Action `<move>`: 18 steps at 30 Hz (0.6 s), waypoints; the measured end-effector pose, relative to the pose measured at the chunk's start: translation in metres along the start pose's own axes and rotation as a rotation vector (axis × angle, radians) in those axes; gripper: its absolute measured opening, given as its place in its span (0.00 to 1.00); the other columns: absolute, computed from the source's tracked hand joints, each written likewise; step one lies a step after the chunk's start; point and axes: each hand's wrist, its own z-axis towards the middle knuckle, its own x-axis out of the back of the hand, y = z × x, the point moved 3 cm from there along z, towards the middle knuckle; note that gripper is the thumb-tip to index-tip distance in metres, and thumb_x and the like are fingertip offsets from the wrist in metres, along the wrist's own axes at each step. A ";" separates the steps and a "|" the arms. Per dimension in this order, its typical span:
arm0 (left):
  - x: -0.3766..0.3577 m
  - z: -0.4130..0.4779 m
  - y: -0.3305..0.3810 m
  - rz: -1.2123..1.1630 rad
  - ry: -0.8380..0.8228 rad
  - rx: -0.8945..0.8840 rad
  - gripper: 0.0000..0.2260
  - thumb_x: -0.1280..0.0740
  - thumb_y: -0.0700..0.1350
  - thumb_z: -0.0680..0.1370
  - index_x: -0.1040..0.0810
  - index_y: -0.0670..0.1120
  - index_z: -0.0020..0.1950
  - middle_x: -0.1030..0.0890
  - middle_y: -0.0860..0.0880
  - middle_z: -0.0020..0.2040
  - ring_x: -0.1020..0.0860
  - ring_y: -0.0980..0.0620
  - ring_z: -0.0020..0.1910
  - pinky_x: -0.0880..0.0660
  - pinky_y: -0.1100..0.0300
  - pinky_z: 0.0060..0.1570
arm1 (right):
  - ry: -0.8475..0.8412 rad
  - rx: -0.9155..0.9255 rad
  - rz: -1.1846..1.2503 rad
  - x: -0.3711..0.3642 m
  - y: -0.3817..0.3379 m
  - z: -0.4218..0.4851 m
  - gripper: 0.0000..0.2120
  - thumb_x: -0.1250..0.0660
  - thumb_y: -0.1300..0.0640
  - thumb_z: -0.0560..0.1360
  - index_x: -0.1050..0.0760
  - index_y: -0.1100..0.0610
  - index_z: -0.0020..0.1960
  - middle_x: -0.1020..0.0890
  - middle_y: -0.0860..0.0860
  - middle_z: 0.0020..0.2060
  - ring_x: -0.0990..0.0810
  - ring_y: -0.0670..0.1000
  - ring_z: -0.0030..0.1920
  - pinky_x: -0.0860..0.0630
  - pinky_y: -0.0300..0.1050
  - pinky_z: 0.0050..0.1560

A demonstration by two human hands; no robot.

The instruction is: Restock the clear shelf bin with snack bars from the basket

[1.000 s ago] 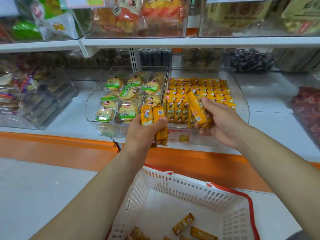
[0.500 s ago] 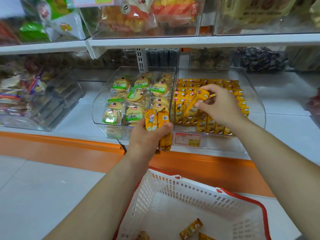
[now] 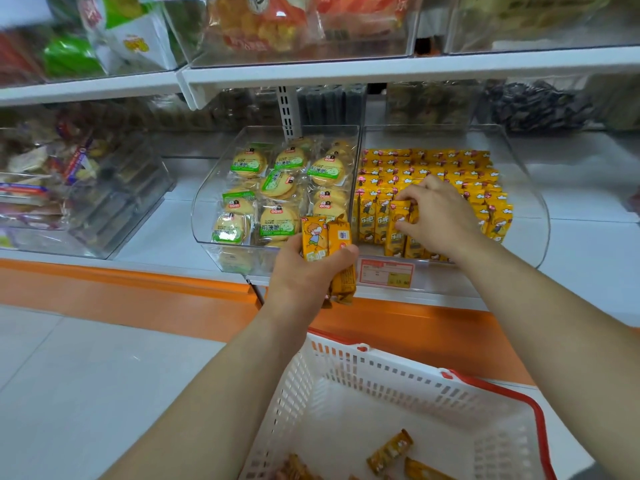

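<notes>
Above the right hand the clear shelf bin stands open beneath the upper shelf, while packed snack bars crowd behind and beside it, its curved front wall bars the way below, and bare floor perhaps remains left of the fingers.

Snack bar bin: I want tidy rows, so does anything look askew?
Nothing stands out. The snack bars stand in even rows in the clear bin; the right hand is seating one at the front.
</notes>
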 end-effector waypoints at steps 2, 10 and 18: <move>0.001 0.000 0.000 -0.003 -0.008 0.002 0.14 0.23 0.45 0.75 0.19 0.46 0.58 0.13 0.44 0.48 0.13 0.44 0.46 0.18 0.55 0.35 | 0.012 -0.015 -0.028 0.005 -0.002 -0.002 0.27 0.25 0.46 0.72 0.27 0.49 0.68 0.27 0.52 0.57 0.29 0.56 0.63 0.27 0.52 0.59; -0.007 -0.002 -0.001 -0.266 -0.157 0.142 0.06 0.31 0.37 0.79 0.19 0.42 0.56 0.13 0.42 0.45 0.14 0.47 0.39 0.19 0.57 0.33 | -0.130 -0.107 0.862 0.032 -0.058 -0.046 0.08 0.33 0.48 0.79 0.23 0.46 0.58 0.19 0.45 0.47 0.20 0.40 0.38 0.24 0.42 0.39; -0.018 -0.007 -0.004 -0.205 -0.293 -0.011 0.12 0.31 0.39 0.80 0.21 0.44 0.64 0.14 0.39 0.56 0.15 0.39 0.55 0.16 0.48 0.50 | -0.292 -0.229 1.198 0.039 -0.058 -0.074 0.16 0.30 0.57 0.78 0.24 0.47 0.65 0.15 0.50 0.53 0.14 0.53 0.46 0.17 0.44 0.39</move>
